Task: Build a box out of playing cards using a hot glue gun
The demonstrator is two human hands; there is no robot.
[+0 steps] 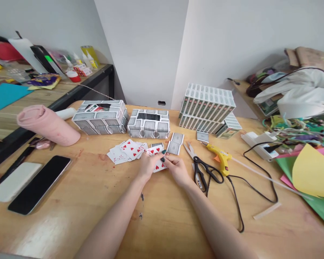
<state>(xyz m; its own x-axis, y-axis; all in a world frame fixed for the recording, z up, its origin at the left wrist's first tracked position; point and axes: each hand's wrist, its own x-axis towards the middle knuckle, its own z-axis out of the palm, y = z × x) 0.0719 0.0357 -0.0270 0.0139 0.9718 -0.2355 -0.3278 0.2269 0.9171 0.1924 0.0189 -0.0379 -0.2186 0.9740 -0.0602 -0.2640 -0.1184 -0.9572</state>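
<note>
Between my two hands is a playing card [157, 167] with red hearts, its face toward me. My left hand [149, 163] is closed on its left side, thumb on top. My right hand [177, 168] pinches at its right edge; the fingertips of both hands nearly meet there. Loose playing cards [128, 149] lie face up in a spread to the left. Just beyond my hands, patterned card backs [175, 144] lie face down. Behind them stand two boxes covered in cards, a smaller box [148, 124] and a larger box [99, 117], each with an opening on top.
Right of my hands lie black-handled scissors [202, 167] and a yellow glue gun [220, 156] with its cord. Stacked card packs [206, 108] stand behind. A power strip [261, 144] and coloured sheets [313, 172] are far right. Left are a phone [40, 183] and a pink roll [48, 126].
</note>
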